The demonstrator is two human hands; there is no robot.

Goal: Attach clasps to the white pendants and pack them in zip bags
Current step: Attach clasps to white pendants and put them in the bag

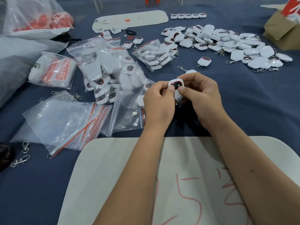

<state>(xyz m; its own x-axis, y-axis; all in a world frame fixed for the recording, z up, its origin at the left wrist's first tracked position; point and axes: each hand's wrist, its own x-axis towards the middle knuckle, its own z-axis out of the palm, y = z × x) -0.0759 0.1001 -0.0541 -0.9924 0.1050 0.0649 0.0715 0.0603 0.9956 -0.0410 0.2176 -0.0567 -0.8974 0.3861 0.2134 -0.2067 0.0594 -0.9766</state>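
Centrally, just past the near edge of the table (243, 103): left hand (158, 101) and right hand (203, 96) gripping one white pendant (176, 86) together, dark red-rimmed face up. Left thumb (170, 90) pressed on its lower left corner, right thumb (181, 90) on its lower right, fingers of both hands curled round behind it. Metal clasp parts (177, 103) dangling under the pendant between the palms, detail too small to tell. Second pendant (192, 71) just behind the right fingers, with a clasp (181, 68) lying on the blue cloth. Forearms crossing a white foam board (113, 184) at the near edge, red scribbles on it. Left of the hands: empty zip bags (65, 120) with red seals, fanned flat; beyond them filled zip bags (103, 73) stuffed with pendants, one more (154, 56) toward the middle. Stack of bags in a clear wrapper (53, 72) farther left. Loose clasps (20, 160) near the left edge. Large pile of pendants (227, 44) with clasps toward the far right side; single pendant (204, 60) apart from it. Row of five pendants (188, 15) near the far edge, beside another foam board (138, 18). Clear bag of red parts (40, 20) at the far left corner. Cardboard box (282, 33) at the far right corner.
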